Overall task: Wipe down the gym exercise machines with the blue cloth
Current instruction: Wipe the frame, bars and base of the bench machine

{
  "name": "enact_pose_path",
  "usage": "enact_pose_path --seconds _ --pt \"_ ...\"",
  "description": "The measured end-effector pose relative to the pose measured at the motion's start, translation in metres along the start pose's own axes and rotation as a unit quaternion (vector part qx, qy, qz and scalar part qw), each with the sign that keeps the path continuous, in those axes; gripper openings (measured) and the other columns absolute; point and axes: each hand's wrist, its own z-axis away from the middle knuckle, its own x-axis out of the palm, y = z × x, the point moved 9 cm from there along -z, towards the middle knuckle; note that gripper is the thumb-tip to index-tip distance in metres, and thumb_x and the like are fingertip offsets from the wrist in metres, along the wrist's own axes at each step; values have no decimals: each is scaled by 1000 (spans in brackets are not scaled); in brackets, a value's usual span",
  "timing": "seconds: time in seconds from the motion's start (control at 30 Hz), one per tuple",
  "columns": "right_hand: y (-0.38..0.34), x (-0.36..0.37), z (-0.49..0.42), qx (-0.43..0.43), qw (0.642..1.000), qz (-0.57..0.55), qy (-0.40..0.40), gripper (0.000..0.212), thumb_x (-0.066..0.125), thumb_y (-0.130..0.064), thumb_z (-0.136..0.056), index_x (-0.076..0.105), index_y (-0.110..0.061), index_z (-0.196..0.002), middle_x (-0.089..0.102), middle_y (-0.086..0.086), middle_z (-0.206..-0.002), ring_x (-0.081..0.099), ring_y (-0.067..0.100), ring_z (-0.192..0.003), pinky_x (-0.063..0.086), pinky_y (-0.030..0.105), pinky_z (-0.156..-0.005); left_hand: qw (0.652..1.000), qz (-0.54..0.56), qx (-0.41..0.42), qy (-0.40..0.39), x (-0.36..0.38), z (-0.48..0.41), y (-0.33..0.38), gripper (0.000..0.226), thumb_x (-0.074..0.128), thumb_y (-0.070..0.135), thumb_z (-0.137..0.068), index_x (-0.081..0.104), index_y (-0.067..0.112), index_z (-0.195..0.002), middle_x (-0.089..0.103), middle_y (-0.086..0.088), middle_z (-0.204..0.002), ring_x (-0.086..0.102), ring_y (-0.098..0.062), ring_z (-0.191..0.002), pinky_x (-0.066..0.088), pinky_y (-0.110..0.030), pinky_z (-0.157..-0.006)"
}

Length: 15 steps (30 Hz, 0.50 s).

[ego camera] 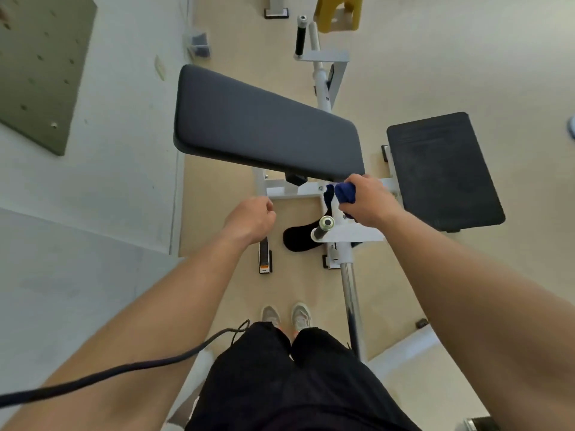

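One hand worked: my right hand [365, 199] gripped the blue cloth [344, 193] at the frame [289, 191]; left hand [250, 219] hung loose, empty. Pad [264, 126] judged next.

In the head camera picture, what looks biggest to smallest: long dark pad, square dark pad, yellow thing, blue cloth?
1. long dark pad
2. square dark pad
3. yellow thing, farther away and cut off by the edge
4. blue cloth, mostly hidden in the right hand
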Motion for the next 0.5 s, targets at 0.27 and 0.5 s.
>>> enact_pose_path --seconds 0.27,0.5 --pt "39 -39 46 66 997 -4 29 47 74 -27 -85 53 -17 -125 52 7 -123 55 27 -105 50 43 -93 997 -29 67 -36 -12 -13 64 28 45 29 -98 60 18 -118 63 -3 -118 57 -25 -108 48 -34 -91" --pt "69 -45 77 90 993 -45 54 48 75 -26 -85 52 -18 -126 49 5 -120 55 24 -101 52 43 -91 990 -73 110 -55 10 -4 116 24 46 29 -94 62 20 -110 64 -2 -114 59 -24 -102 51 -41 -93"
